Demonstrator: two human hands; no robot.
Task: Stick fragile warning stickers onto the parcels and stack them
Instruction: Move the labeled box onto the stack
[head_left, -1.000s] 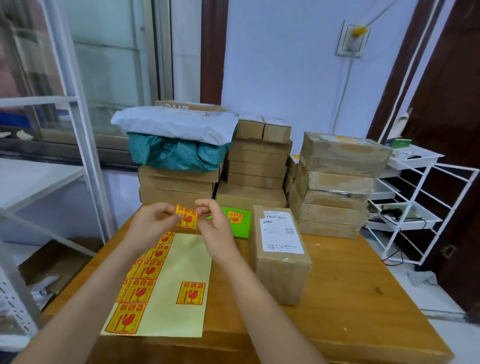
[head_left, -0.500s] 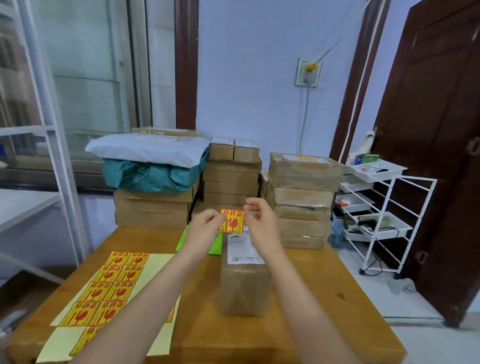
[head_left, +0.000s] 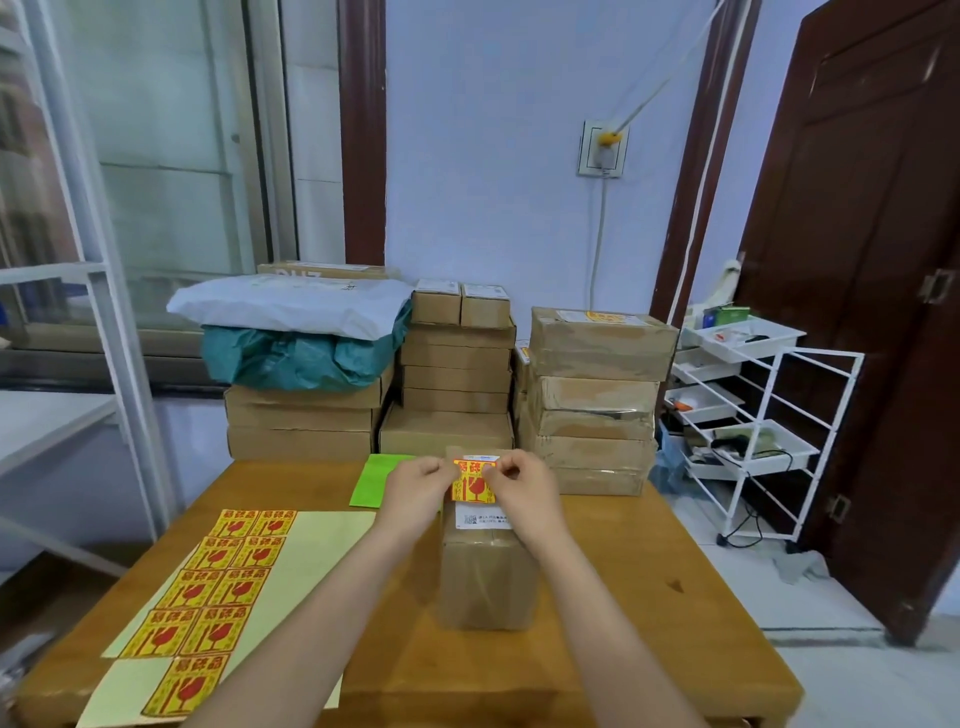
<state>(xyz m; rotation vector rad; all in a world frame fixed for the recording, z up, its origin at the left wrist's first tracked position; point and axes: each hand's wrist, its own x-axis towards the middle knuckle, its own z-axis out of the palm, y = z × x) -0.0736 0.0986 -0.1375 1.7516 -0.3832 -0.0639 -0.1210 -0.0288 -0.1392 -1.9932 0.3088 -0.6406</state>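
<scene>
Both hands met over the far end of a brown parcel (head_left: 487, 561) that lay lengthwise in the middle of the wooden surface (head_left: 649, 597). The left hand (head_left: 418, 486) pinched the left edge of a red-and-yellow fragile sticker (head_left: 474, 483) between thumb and fingers, and the right hand (head_left: 522, 486) pinched its right edge the same way, so the sticker hung stretched between them, on or just above the parcel's top face, over the upper part of the white shipping label (head_left: 483, 518). Whether the sticker already touched the cardboard could not be told from this view. The sticker looked thin, limp and tacky on its back, likely to curl or fold onto itself, so holding it by two opposite edges and keeping it taut seemed the right grip; laying one edge down first and smoothing across should avoid creases. The parcel looked like a stiff, tape-wrapped cardboard box, probably light enough to lift by its long sides, though its contents could be breakable and the glossy tape a little slippery. To the left lay the pale backing sheet (head_left: 322, 561) with a block of unused stickers (head_left: 218, 587), and a green sheet (head_left: 379, 480) sat just beyond the left hand. Stacks of boxes (head_left: 595, 395) stood at the back, near the parcel; the right-hand stack's top box already seemed to carry a sticker.
</scene>
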